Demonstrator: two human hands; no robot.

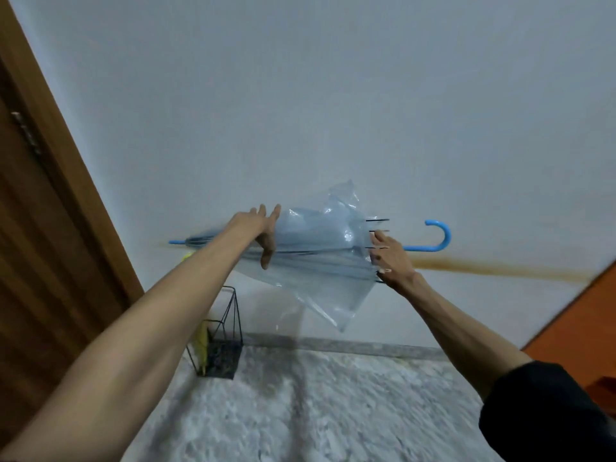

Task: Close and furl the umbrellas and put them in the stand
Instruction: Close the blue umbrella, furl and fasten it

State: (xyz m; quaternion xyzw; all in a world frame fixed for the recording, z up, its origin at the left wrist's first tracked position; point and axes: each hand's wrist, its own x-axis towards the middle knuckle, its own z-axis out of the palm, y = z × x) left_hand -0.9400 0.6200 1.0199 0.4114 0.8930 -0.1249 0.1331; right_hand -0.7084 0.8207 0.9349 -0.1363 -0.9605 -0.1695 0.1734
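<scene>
Head view shows a transparent umbrella (320,248) held roughly level at arm's length in front of a pale wall (333,95). Its canopy is collapsed but loose, with slack plastic folds hanging below and bunching above the shaft. The blue tip (176,242) points left; the blue hooked handle (436,236) points right, hook turned upward.

Left hand (263,236) wraps the canopy near its middle. The thumb passes in front and below the bundle while the fingers (271,211) reach over the top, extended and slightly spread; the hand presses on the fabric rather than fully enclosing it. Right hand (391,258) sits at the open end of the canopy, just beside the dark rib ends (378,230). Its fingers are curled together around the gathered ribs and plastic edge; whether they grip the shaft itself cannot be told. The handle lies beyond this hand, untouched.

Below, on the mottled grey floor (316,411) against the wall, stands a black wire stand (220,348). A yellow umbrella (201,345) is already in it, leaning in the left side. The transparent umbrella is well above the stand and apart from it. A brown door (40,228) borders the left edge. Motion blur softens the outlines.
</scene>
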